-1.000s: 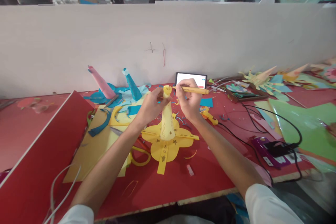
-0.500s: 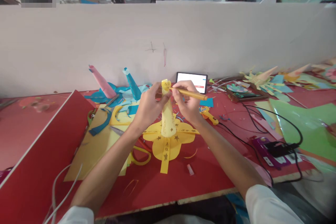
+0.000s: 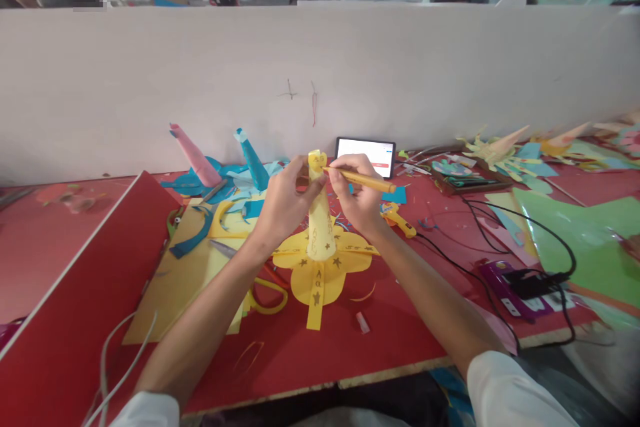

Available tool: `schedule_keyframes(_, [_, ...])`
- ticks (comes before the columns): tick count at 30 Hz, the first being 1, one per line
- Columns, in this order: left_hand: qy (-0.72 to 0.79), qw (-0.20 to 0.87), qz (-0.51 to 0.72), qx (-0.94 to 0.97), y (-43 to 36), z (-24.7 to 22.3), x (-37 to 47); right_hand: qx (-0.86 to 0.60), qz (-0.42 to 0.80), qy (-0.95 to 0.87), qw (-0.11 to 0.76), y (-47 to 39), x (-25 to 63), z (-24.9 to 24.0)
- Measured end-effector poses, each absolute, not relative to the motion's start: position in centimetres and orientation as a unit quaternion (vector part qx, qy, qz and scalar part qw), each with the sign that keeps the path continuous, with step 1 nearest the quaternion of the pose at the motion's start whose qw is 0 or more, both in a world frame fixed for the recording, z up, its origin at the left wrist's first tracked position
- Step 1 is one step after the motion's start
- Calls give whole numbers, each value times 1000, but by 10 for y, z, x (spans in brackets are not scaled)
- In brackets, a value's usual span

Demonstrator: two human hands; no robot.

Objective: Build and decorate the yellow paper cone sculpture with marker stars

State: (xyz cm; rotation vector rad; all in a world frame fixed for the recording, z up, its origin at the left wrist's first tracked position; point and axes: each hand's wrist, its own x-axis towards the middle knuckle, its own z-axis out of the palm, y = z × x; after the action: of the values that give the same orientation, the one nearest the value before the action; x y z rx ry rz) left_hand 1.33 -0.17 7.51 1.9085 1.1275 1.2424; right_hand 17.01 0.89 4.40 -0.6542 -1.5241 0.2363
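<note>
A yellow paper cone [image 3: 321, 233] stands upright on a yellow flower-shaped paper base [image 3: 305, 287] with strips and drawn stars. My left hand [image 3: 293, 197] pinches the cone near its top from the left side. In my right hand [image 3: 357, 193] is a golden-yellow pen [image 3: 370, 180], its tip at the small rounded yellow piece [image 3: 318, 160] on top of the cone. That piece bears small drawn marks, too small to make out.
Scissors with yellow handles [image 3: 270, 297] and yellow paper [image 3: 170, 280] lie left. Pink [image 3: 195, 157] and blue cones [image 3: 254, 161] stand behind. A tablet [image 3: 365, 155] leans on the partition. Right are a yellow glue gun [image 3: 399, 220], cables and a purple power strip [image 3: 515, 293].
The top of the yellow cone has shifted very slightly to the right. Both hands and the pen are almost where they were.
</note>
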Motion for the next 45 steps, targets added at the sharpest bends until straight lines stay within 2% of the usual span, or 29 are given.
schedule_keyframes(24, [407, 321, 469, 715, -3, 78, 14, -280, 72, -698, 656, 7, 173, 47])
schedule_keyframes(36, [417, 336, 481, 694, -8, 85, 13, -259, 104, -682, 676, 5, 176, 49])
schedule_keyframes(45, [407, 332, 476, 705, -2, 75, 15, -274, 95, -695, 658, 10, 176, 52])
